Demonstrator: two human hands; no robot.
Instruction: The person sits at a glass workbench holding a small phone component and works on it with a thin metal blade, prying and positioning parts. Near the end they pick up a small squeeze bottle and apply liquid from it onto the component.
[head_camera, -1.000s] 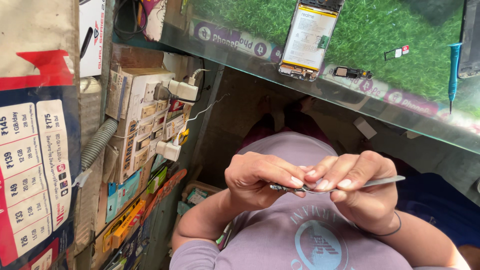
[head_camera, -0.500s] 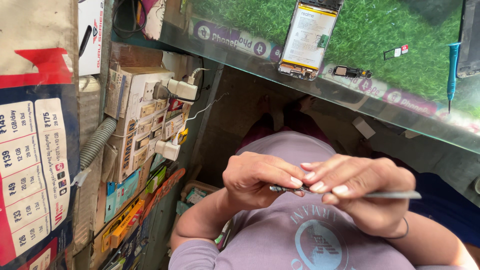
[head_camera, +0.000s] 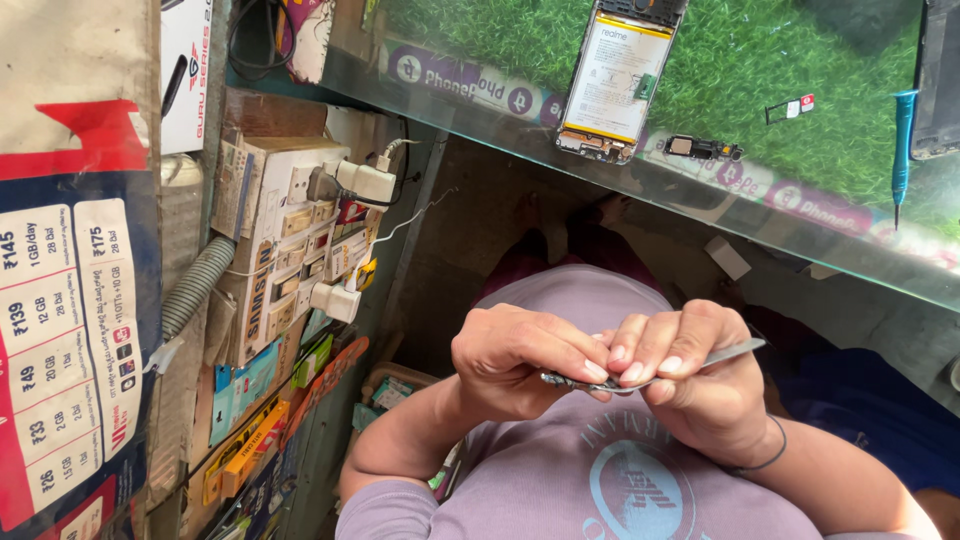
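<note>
The thin metal tweezers (head_camera: 690, 362) sit low and right of centre in the frame, pinched between both hands in front of the person's lilac shirt (head_camera: 590, 300). Over the last second the bare tip poking out to the right has shortened and tilted a little upward, and the 2 hands have drawn closer, knuckles nearly touching; I judge the fiddly work at the fingertips is tightening up rather than ending. The right hand (head_camera: 690, 375) is curled shut around the tweezers, its fingertips (head_camera: 640, 365) pressing on the shaft. The left hand (head_camera: 515, 355) is closed too, gripping the darker end at (head_camera: 560, 380); whether some small part is caught there I cannot tell. Well apart, at the top of the frame, an opened phone (head_camera: 612, 75) lies on the glass worktop (head_camera: 760, 215), with a blue screwdriver (head_camera: 903, 140) at upper right. A white charger plug (head_camera: 365, 180) sits upper left.
</note>
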